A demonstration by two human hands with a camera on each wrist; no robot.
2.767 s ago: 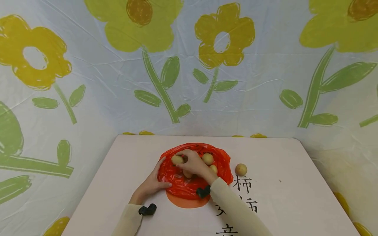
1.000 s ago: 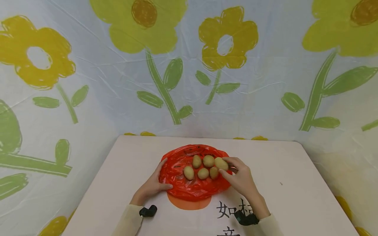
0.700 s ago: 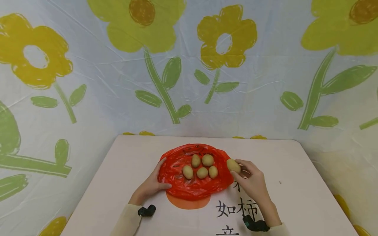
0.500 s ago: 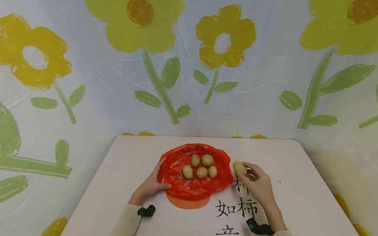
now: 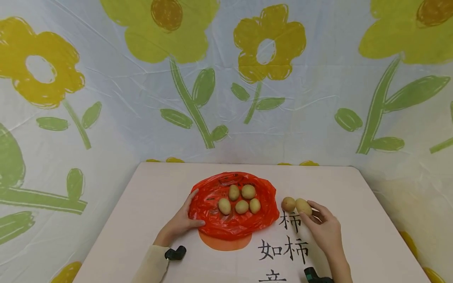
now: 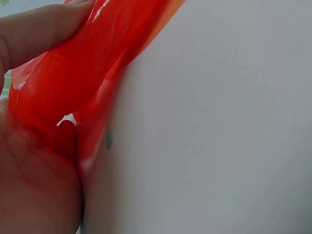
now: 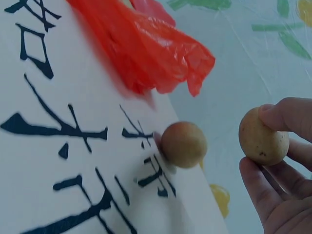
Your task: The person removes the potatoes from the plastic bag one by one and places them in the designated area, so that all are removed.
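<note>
My right hand (image 5: 323,228) pinches a small yellow-brown potato (image 5: 303,207) between thumb and fingers. In the right wrist view this potato (image 7: 263,136) shows a few dark specks and is gripped over the table. Just left of it, a rounder potato (image 5: 288,204) lies on the table beside the bag. My left hand (image 5: 179,221) holds the left edge of a red plastic bag (image 5: 212,226), which is rolled open. Thin red plastic (image 6: 63,83) bunches between thumb and palm in the left wrist view. Several potatoes (image 5: 242,206) lie inside the bag.
The pale table (image 5: 148,184) carries black printed characters (image 5: 283,249) in front of the right hand. An orange printed disc (image 5: 226,243) shows under the bag's near edge. Behind stands a flower-patterned cloth backdrop (image 5: 311,129).
My right hand picked a potato out of the bag and carried it rightward, past the bag's edge and beyond the loose potato. The left hand has stayed at the bag's left edge.
</note>
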